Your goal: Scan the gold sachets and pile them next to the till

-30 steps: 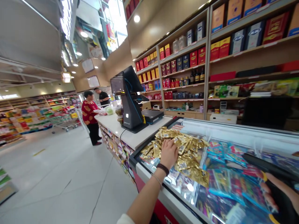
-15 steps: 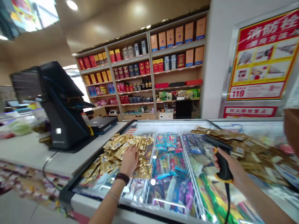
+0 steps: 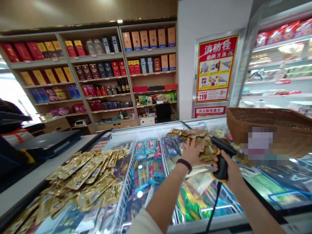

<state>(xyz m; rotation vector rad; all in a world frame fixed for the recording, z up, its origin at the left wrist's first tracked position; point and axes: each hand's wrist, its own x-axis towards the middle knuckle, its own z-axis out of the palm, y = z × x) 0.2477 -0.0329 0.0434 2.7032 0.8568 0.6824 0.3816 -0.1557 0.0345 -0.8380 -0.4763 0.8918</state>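
My left hand (image 3: 192, 152), with a dark bead bracelet on the wrist, lies with fingers spread against the right-hand pile of gold foil packets (image 3: 204, 139). My right hand (image 3: 230, 169) is wrapped round the grip of a black and yellow handheld barcode scanner (image 3: 223, 146), just right of that pile. From the grip a black cord (image 3: 214, 204) hangs down. Both hands are above the glass top of a chest freezer. A larger heap of gold foil packets (image 3: 85, 172) is spread over the glass on the left, apart from my hands.
A brown woven basket (image 3: 268, 113) stands on the freezer at the right. Beneath the glass, a white wire divider (image 3: 126, 185) runs between colourful packages (image 3: 146, 172). The counter (image 3: 14, 188) edges the left side. Shelves of boxes (image 3: 104, 70) line the back wall.
My view has turned right. My left hand has moved from the left heap of gold packets to the right pile, close to the scanner, which is still in my right hand.
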